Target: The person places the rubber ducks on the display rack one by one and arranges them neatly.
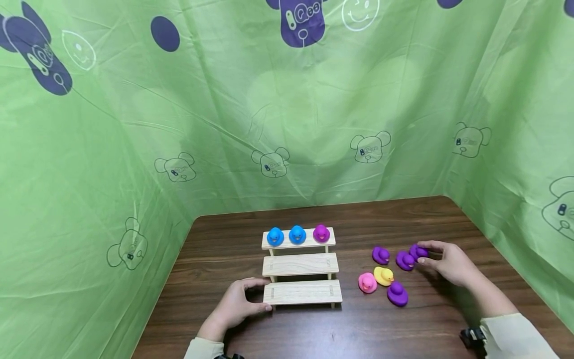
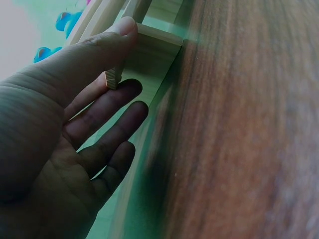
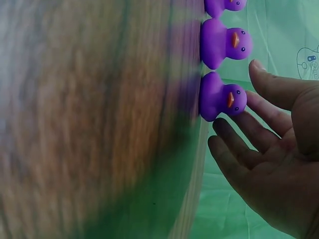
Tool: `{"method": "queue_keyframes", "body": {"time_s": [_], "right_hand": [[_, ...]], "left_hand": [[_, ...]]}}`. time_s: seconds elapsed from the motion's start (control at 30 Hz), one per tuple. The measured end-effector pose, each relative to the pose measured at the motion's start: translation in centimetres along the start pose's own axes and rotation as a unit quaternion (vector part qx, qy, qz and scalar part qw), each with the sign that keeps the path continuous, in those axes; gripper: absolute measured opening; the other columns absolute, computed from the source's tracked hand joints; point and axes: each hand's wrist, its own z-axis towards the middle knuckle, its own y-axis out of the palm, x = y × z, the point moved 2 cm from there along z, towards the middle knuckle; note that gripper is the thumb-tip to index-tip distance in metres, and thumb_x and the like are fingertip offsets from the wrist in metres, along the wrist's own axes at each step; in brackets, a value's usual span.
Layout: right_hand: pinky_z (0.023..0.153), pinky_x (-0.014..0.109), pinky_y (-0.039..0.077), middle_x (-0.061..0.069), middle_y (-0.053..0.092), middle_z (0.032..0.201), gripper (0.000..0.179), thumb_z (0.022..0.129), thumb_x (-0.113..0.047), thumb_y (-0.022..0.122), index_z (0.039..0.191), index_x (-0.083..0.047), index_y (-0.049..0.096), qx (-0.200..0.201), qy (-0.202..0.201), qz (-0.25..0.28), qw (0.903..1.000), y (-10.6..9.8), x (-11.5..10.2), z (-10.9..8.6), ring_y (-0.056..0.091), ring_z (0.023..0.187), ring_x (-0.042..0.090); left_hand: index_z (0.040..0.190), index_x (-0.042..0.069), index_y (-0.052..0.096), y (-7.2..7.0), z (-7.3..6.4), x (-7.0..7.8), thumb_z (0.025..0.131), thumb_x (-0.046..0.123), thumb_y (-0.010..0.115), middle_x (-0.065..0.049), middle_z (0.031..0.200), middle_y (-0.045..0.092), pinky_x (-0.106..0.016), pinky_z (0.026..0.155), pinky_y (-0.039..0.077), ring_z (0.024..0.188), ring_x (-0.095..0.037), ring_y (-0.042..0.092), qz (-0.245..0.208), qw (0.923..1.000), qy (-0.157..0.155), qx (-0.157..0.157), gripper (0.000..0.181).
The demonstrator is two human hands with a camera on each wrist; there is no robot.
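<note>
**Left hand grips the stand, right hand spread around a purple duck**

From my end, the head view gives me the layout. The person's left hand (image 1: 237, 305) is at the near left end of a three-tier wooden stand (image 1: 302, 292), and the right hand (image 1: 448, 262) is at the rightmost purple duck (image 1: 417, 251), which sits on the dark wooden table (image 1: 314, 331).

The left wrist view adds what I miss from above: thumb and index finger pinch the end of a board, while the other three fingers fan out below it.

On the right wrist feed I find the fingers parted, with the thumb standing off from the duck's head; the fingertips lie just beside the duck, and I cannot tell whether any touches it. That feed also shows me its orange beak and eyes, which I can't make out from the head.

Only the head view gives me the full set: two blue ducks (image 1: 275, 237) and a magenta duck (image 1: 321, 233) on the top board, and, right of the stand, a pink duck (image 1: 367, 282), a yellow duck (image 1: 383, 275) and three more purple ducks (image 1: 397, 294). A green printed cloth (image 1: 314, 124) hangs behind.
</note>
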Motion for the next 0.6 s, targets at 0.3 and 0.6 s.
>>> {"method": "queue_keyframes", "body": {"time_s": [0.3,0.6], "right_hand": [[0.055,0.032,0.048,0.008,0.067,0.066,0.054,0.096,-0.02,0.079,0.141,0.003,0.06,-0.015,0.026,0.031,0.9991,0.0,0.6,0.2,0.062,0.053,0.023],[0.05,0.033,0.046,0.007,0.062,0.059,0.049,0.098,-0.023,0.077,0.138,0.0,0.063,-0.018,0.038,0.033,0.9986,0.3,1.1,0.4,0.061,0.053,0.024]], "left_hand": [[0.123,0.027,0.076,0.1,0.1,-0.2,0.072,0.038,0.098,0.015,0.123,0.072,-0.04,0.109,0.048,0.122,-0.015,0.063,-0.008,1.0,-0.001,0.002,0.056],[0.123,0.027,0.076,0.1,0.0,-0.3,0.073,0.039,0.098,0.014,0.124,0.072,-0.039,0.109,0.048,0.122,-0.015,0.063,-0.003,1.0,0.0,0.003,0.056]]}}
